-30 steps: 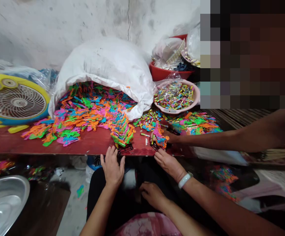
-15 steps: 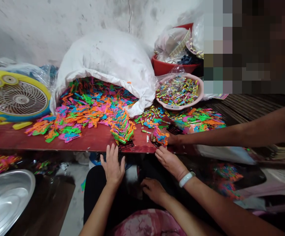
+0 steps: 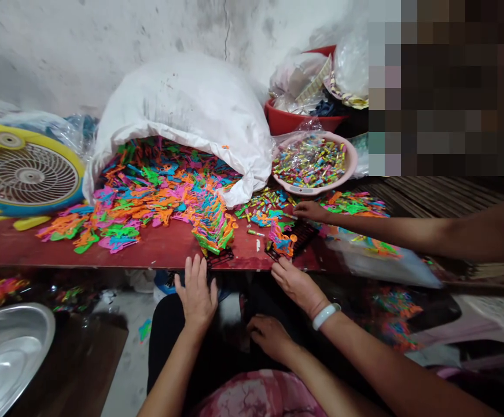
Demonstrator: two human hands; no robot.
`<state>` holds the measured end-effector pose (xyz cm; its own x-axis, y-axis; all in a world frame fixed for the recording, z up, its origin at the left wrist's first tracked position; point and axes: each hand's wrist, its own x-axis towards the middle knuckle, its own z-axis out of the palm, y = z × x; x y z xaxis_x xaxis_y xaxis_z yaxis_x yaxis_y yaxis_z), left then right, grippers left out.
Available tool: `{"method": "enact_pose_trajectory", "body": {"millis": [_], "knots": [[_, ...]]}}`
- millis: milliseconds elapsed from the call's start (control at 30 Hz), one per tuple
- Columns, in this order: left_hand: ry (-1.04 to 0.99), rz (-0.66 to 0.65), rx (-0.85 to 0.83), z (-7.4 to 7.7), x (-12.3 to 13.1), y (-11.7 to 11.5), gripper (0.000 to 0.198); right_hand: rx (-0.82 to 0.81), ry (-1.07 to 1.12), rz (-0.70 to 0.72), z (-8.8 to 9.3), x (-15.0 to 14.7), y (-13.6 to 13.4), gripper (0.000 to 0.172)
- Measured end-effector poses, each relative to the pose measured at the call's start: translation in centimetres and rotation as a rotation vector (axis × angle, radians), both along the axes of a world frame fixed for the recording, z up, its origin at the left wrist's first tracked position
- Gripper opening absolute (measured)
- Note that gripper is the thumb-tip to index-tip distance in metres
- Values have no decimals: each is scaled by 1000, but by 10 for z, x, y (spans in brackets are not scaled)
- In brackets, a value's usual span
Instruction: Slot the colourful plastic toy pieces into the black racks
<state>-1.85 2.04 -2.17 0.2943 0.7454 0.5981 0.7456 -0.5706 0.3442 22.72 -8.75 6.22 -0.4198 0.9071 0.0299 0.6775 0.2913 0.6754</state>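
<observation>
My left hand (image 3: 197,295), palm down with fingers stretched, is at the table's front edge. Just beyond its fingertips, a leaning row of thin orange, green, blue and pink plastic pieces (image 3: 212,226) stands on a black slotted frame (image 3: 221,256). Whether my fingers touch the frame is unclear. Over my dark-trousered lap, my right hand (image 3: 273,337) rests with loosely bent fingers, apart; nothing shows in it. A co-worker's hand with a pale bangle (image 3: 299,285) is at a smaller row of pieces (image 3: 282,238). That person's other hand (image 3: 312,211) is at the small striped tubes (image 3: 273,200).
Loose pieces spill from a large white sack (image 3: 182,92). Behind the tubes stand a pink basin (image 3: 351,159) and a red tub (image 3: 304,123). A yellow fan (image 3: 72,145) is on the left, and a metal bowl (image 3: 13,353) is lower left. The co-worker's forearms cross the right side.
The co-worker's upper hand has moved from the smaller row back toward the loose tubes. My hands keep their poses. The view has shifted slightly.
</observation>
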Motion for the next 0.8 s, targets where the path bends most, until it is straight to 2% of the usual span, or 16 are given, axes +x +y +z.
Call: {"method": "enact_pose_trajectory", "body": {"millis": [133,333,467,567,667,733,800], "knots": [[7,-6,-5,0,-1,0,64,-11,-13,11,1,-1,-1,41],[26,5,12,1,-1,0,63,38,58,17,3,1,0,55],[28,3,13,0,-1,0,64,-55,103,-17,1,1,0,53],[14,-1,13,-1,-1,0,66,-166,354,-37,-24,-21,-12,50],[6,-9,23,-1,-1,-1,66,-203,427,-67,-69,-57,-31,43],[7,-10,27,-1,-1,-1,66,-238,600,-78,-97,-75,-41,42],[9,-8,27,-1,-1,-1,67,-225,695,-111,-115,-80,-46,40]]}}
